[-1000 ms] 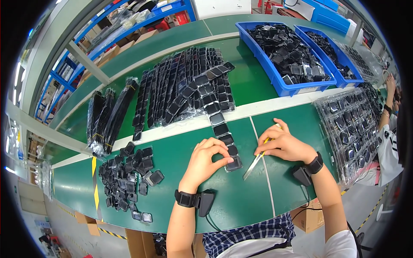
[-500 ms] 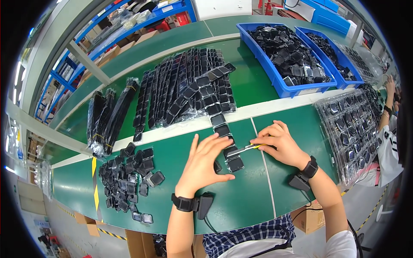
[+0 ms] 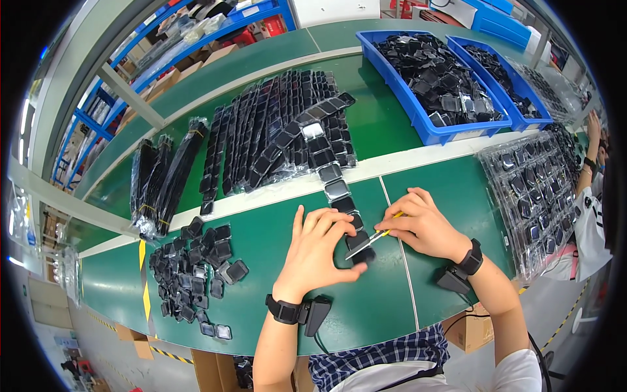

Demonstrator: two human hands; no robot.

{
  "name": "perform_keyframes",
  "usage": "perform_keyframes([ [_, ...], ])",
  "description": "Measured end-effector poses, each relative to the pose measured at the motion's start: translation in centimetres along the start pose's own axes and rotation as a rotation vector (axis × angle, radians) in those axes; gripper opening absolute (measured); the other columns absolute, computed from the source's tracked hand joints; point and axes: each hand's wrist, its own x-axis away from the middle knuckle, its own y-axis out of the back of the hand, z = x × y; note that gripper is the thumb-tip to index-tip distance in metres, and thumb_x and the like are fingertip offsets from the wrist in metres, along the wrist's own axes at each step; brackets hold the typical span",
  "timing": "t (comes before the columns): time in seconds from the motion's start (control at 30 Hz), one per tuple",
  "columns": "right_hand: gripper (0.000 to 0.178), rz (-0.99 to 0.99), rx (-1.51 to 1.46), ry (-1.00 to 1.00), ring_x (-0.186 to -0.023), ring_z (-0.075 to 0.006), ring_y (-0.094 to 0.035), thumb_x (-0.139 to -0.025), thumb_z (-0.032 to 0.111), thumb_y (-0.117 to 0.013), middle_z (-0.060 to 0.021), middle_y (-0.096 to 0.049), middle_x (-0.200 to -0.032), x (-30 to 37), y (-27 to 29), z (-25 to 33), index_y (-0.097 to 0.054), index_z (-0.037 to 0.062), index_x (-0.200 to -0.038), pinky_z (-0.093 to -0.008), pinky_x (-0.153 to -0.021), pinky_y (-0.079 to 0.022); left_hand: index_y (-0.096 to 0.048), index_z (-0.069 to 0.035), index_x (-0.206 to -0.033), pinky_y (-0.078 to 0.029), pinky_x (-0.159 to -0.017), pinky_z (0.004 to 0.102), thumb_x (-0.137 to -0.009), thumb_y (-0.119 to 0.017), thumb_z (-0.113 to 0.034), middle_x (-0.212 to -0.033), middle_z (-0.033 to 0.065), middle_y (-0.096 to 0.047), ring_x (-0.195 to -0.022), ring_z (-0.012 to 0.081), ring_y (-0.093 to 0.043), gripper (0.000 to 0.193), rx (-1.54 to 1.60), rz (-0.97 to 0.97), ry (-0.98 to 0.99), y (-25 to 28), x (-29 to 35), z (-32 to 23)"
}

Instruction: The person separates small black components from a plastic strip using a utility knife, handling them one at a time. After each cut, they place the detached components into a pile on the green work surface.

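Note:
A strip of black square pieces in clear film (image 3: 337,190) runs toward me from the far bench onto the near table. My left hand (image 3: 317,251) arches over its left side, fingers bent and thumb apart. Its fingertips rest at the strip's edge. My right hand (image 3: 424,225) is closed round a yellow-handled tool with a slim silver blade (image 3: 360,249); whether it is a knife or scissors I cannot tell. That blade slants across the strip's near end. Beside the left thumb, the end piece (image 3: 366,255) is blurred. A loose heap of black squares (image 3: 192,271) lies left of my hands.
More strips (image 3: 281,130) lie side by side on the bench beyond, with tied bundles (image 3: 173,179) to their left. Two blue bins (image 3: 439,134) of black pieces stand far right. Clear trays (image 3: 529,196) are stacked at right, near another person's arm (image 3: 591,144).
The blade has moved down and left across the strip's end and slants more steeply. My left hand has shifted slightly right, its fingers more bent. The strip's end piece has moved and blurs.

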Motion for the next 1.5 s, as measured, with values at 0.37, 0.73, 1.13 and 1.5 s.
perform_keyframes([
  [0.37, 0.029, 0.007, 0.015, 0.032, -0.108, -0.0192, -0.059, -0.084, 0.012, -0.08, 0.0026, -0.063, -0.106, 0.3, 0.0, 0.1, -0.08, 0.0226, -0.111, -0.0515, -0.118, -0.032, -0.074, -0.015, -0.08, -0.029, -0.121, 0.0527, -0.075, -0.09, -0.024, -0.109, -0.0048, -0.072, -0.114, 0.0179, -0.063, 0.019, 0.141, -0.106, 0.045, -1.8, -0.7, 1.6],
  [0.73, 0.033, 0.029, -0.004, -0.003, -0.11, -0.0186, -0.059, -0.085, 0.011, -0.079, 0.0033, -0.062, -0.106, 0.0, -0.6, 0.0, -0.079, 0.0252, -0.114, -0.0541, -0.121, -0.026, -0.075, -0.014, -0.081, -0.03, -0.12, 0.049, -0.076, -0.09, -0.023, -0.108, -0.0025, -0.072, -0.114, 0.0203, -0.063, 0.018, 0.173, -0.129, 0.088, -2.4, -0.8, 1.9],
  [1.13, 0.027, 0.182, -0.143, -0.029, -0.108, -0.0148, -0.059, -0.089, 0.011, -0.076, 0.0038, -0.062, -0.105, 0.6, 2.7, -2.2, -0.08, 0.0258, -0.112, -0.0555, -0.125, -0.019, -0.074, -0.011, -0.082, -0.034, -0.117, 0.0466, -0.078, -0.088, -0.018, -0.107, -0.0008, -0.072, -0.11, 0.0221, -0.063, 0.016, 0.177, -0.123, 0.091, -1.9, -0.4, 2.0],
  [1.5, 0.026, -0.003, -0.048, -0.025, -0.103, -0.0199, -0.058, -0.09, 0.015, -0.076, 0.0005, -0.063, -0.106, 0.5, 1.7, -2.0, -0.077, 0.0185, -0.116, -0.0421, -0.112, -0.035, -0.07, -0.008, -0.085, -0.043, -0.109, 0.045, -0.072, -0.088, -0.013, -0.122, 0.0059, -0.07, -0.125, 0.0313, -0.059, 0.022, 0.127, 0.004, 0.117, 3.1, 2.2, 3.7],
])
